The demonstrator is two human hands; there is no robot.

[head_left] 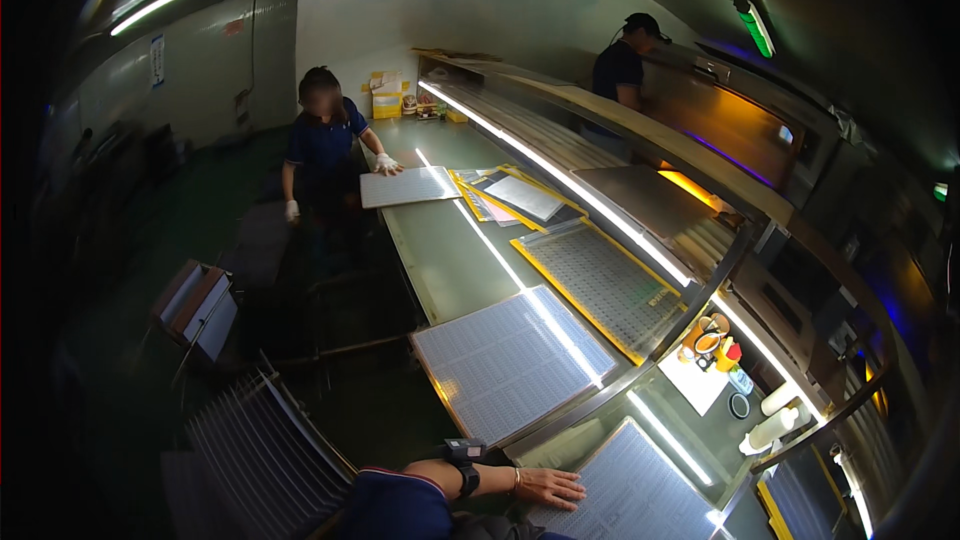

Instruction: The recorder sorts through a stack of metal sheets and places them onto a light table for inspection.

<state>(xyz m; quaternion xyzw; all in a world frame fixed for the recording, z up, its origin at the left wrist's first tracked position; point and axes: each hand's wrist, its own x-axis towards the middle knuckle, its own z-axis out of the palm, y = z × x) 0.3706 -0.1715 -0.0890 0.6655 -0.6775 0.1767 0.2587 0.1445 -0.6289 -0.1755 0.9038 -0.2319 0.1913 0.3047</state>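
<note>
My left hand [550, 487] lies palm down with its fingers stretched out, at the left edge of a thin grey panel [640, 490] with a fine grid pattern. A black device [464, 451] is strapped to my left wrist. Nothing is gripped in that hand. Just beyond it, a second grey gridded panel [512, 365] rests on the bench. My right hand is not in view.
Along the green bench [430, 280] lie a yellow-edged film sheet [600, 280] and smaller sheets [525, 195]. A gloved co-worker [325, 140] touches another panel [410, 187]. White bottles [770, 430] and tape rolls stand right. A slotted rack [265, 440] stands left; another person [620, 70] works behind.
</note>
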